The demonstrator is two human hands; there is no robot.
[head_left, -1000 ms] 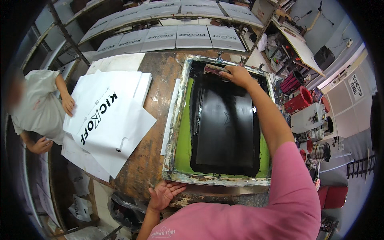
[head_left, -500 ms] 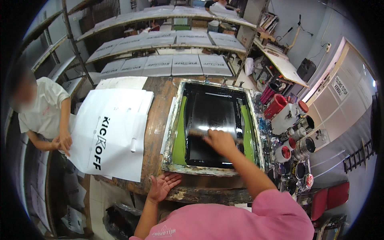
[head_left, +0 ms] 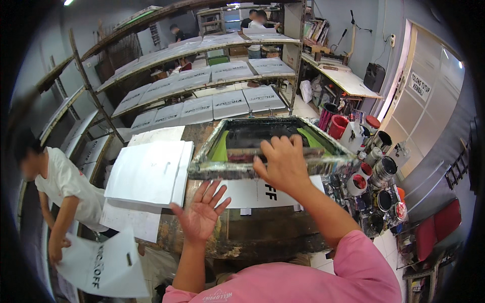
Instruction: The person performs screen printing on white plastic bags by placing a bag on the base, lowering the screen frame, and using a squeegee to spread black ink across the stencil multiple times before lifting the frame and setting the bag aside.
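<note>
A screen-printing frame with a paint-smeared rim is tilted up at its near edge over the wooden table. My right hand reaches over that edge, fingers curled round a squeegee lying across the inky mesh. Green strips border the mesh inside. Beneath the raised frame lies a white sheet with black lettering, partly hidden by the frame and my right arm. My left hand, palm up with fingers spread, is just below the frame's near left corner and holds nothing.
Left of the frame sits a stack of white sheets. A co-worker at the left holds a printed sheet. Ink cans and tubs crowd the right side. Racks of printed sheets stand beyond the table.
The frame's near edge has risen, uncovering the printed sheet below. My left hand has moved up toward it. The co-worker has carried a printed sheet off the stack to the lower left.
</note>
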